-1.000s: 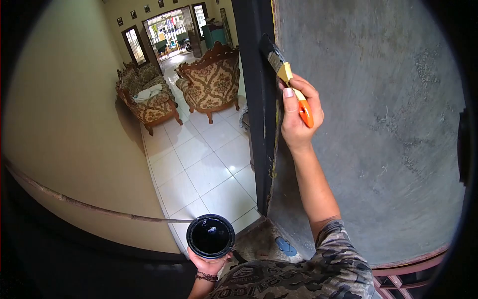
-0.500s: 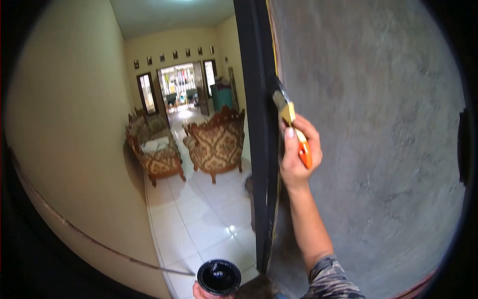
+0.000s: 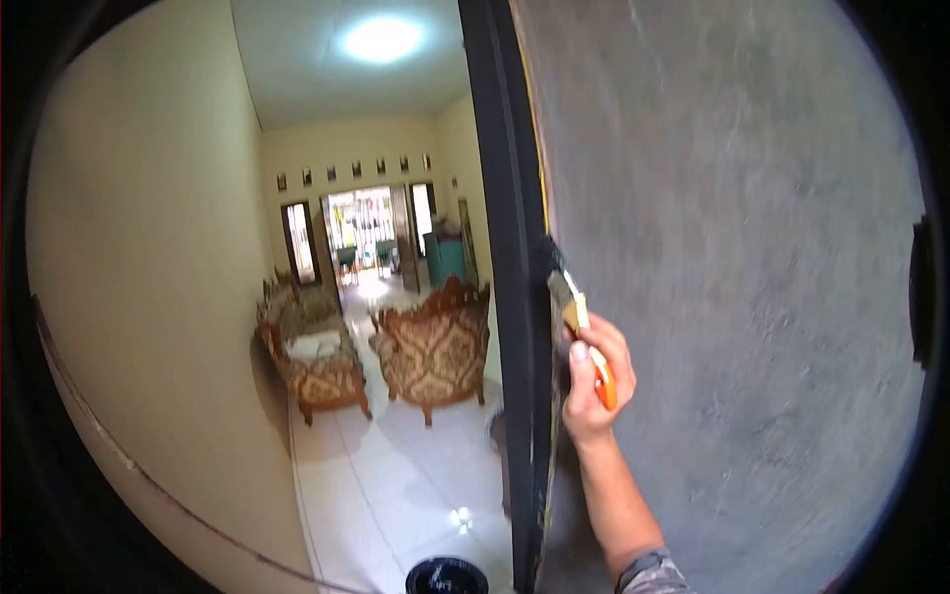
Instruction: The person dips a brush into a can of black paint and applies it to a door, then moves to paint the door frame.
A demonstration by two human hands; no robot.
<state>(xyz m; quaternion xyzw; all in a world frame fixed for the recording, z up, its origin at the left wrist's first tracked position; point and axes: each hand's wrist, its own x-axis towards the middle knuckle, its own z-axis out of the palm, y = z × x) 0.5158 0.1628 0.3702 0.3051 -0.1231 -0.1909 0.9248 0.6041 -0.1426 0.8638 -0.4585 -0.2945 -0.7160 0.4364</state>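
My right hand (image 3: 600, 381) grips a paintbrush (image 3: 604, 384) with an orange and yellow handle. Its dark, wet bristles touch the edge of a black door frame (image 3: 507, 247), where the frame meets a grey plastered wall (image 3: 732, 297). At the bottom edge of the view is a round container of black paint (image 3: 446, 576), only its upper part showing. My left hand is out of sight below the picture.
Beyond the frame, a patterned armchair (image 3: 433, 346) and a sofa (image 3: 322, 361) with a white cloth stand on a white tiled floor (image 3: 396, 475). A cream wall (image 3: 148, 247) rises at the left. A teal cabinet (image 3: 446, 261) stands farther back.
The view has tilted upward, so the room and my right hand with the brush appear lower. The paint container has slid toward the bottom edge, and my left hand has left the view.
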